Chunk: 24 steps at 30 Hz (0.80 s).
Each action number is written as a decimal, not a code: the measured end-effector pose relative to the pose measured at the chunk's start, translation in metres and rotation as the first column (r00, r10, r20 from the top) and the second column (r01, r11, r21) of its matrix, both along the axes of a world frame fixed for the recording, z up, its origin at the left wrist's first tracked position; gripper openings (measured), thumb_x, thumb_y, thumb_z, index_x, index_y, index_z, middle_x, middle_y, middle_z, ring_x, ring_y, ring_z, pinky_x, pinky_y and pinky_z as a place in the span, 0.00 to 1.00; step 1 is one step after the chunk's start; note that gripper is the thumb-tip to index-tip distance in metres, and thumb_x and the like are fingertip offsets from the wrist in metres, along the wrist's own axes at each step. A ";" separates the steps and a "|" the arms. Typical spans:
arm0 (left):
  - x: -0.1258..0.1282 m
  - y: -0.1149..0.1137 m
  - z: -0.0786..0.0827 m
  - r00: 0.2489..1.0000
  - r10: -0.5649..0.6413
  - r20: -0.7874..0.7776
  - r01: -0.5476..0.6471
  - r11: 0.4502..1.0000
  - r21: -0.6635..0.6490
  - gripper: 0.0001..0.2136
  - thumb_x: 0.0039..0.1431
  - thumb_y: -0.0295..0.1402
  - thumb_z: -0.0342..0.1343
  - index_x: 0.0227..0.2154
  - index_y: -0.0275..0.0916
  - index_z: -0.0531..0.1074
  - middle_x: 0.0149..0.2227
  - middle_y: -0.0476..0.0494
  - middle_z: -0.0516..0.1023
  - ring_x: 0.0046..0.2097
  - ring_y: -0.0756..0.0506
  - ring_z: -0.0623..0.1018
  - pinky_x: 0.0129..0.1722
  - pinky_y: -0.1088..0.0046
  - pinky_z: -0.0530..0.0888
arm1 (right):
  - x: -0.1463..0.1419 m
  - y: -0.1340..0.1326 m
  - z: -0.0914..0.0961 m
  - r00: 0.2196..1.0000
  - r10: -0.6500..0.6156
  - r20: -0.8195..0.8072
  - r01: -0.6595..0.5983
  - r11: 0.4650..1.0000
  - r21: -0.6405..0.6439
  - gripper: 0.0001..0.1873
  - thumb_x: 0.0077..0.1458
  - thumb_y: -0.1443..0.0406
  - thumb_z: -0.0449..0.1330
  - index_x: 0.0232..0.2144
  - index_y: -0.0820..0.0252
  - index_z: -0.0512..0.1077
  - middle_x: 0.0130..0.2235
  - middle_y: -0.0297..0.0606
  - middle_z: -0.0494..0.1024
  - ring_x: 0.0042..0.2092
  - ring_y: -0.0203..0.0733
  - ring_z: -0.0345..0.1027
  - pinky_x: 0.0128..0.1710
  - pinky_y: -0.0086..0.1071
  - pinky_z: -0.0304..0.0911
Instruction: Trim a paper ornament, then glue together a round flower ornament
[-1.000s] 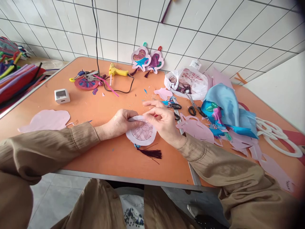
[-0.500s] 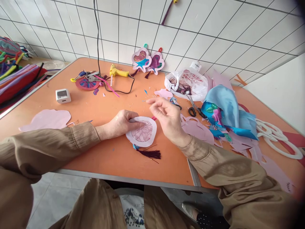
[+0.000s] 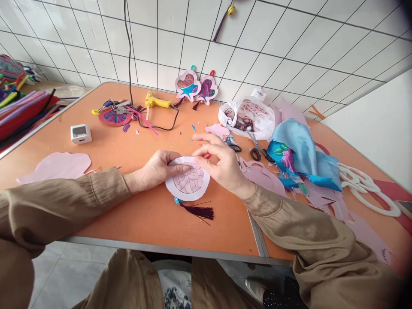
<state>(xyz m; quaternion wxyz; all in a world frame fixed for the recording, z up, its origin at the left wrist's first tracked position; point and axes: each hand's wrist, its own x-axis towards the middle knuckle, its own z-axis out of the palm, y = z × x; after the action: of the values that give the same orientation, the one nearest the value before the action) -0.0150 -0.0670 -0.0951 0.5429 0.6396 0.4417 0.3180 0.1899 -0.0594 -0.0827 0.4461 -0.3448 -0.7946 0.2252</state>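
Note:
A round pale pink paper cutout (image 3: pixel 188 182) with a dark line drawing lies on the orange table (image 3: pixel 135 214). My left hand (image 3: pixel 157 169) presses down on its left edge, thumb and fingers closed on the paper. My right hand (image 3: pixel 219 165) hovers over its upper right edge, thumb and a finger pinched on a small red bit, the forefinger stretched out. A dark purple tassel (image 3: pixel 198 210) with a blue bead sticks out below the cutout.
Scissors (image 3: pixel 257 151) lie right of my right hand, beside blue fabric (image 3: pixel 299 154) and pink paper scraps (image 3: pixel 264 176). Further back are a yellow glue gun (image 3: pixel 156 102), a white plastic bag (image 3: pixel 247 116), two heart-shaped ornaments (image 3: pixel 196 86), a small white device (image 3: pixel 80 134). Felt sheets (image 3: pixel 22 111) are stacked left.
My right hand lifted away to the right of the cutout, then came back down to its upper right edge. My left hand stayed on the paper.

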 end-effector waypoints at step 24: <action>0.001 -0.002 -0.001 0.997 0.040 0.072 -0.044 0.998 0.051 0.20 0.50 0.48 0.66 0.22 0.33 0.75 0.20 0.47 0.73 0.23 0.51 0.70 0.23 0.74 0.69 | 0.002 0.005 0.004 0.969 -0.168 -0.178 0.142 0.978 -0.150 0.09 0.50 0.60 0.67 0.35 0.56 0.77 0.34 0.34 0.81 0.34 0.40 0.73 0.34 0.36 0.69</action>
<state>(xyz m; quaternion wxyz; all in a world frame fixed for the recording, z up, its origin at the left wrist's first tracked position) -0.0143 -0.0686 -0.0961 0.5342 0.6328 0.4269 0.3633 0.1922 -0.0540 -0.0786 0.5116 -0.4127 -0.7015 0.2752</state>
